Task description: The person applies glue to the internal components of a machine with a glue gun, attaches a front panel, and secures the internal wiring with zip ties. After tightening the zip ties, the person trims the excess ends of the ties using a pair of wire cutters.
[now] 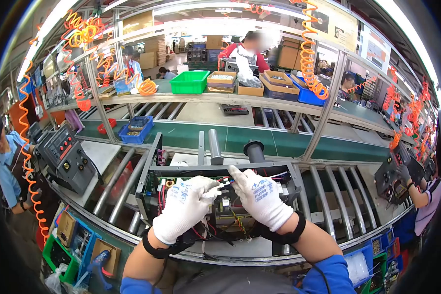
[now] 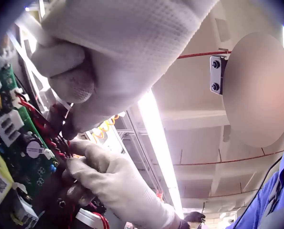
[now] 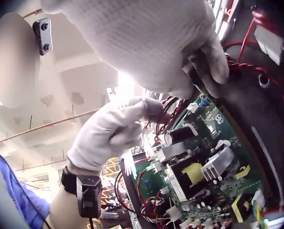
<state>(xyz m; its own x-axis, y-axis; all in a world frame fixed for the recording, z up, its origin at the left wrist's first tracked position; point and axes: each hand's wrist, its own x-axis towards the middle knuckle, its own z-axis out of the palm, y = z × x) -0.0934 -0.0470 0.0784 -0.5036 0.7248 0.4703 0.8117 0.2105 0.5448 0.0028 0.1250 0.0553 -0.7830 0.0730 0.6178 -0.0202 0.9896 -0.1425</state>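
Note:
Both hands wear white knit gloves and meet over an open metal chassis (image 1: 220,170) of an electrical machine. The left hand (image 1: 188,203) pinches red and black wires (image 3: 163,123) with curled fingers. Close beside it the right hand (image 1: 259,196) grips the same wire bundle, its fingertips almost meeting the left ones. A small white piece (image 1: 224,183) shows between the hands in the head view. Below the wires lies a green circuit board (image 3: 223,129) with a black capacitor (image 3: 180,135) and white connectors. Gloves partly hide the held section of wire.
The chassis stands on a roller conveyor (image 1: 340,201). A black cylindrical spool (image 1: 254,151) and a metal tube (image 1: 214,146) rise behind it. Blue parts bin (image 1: 136,129), green bin (image 1: 190,82) and coiled orange hoses (image 1: 308,46) lie beyond. Another machine (image 1: 66,159) sits left; other people work around.

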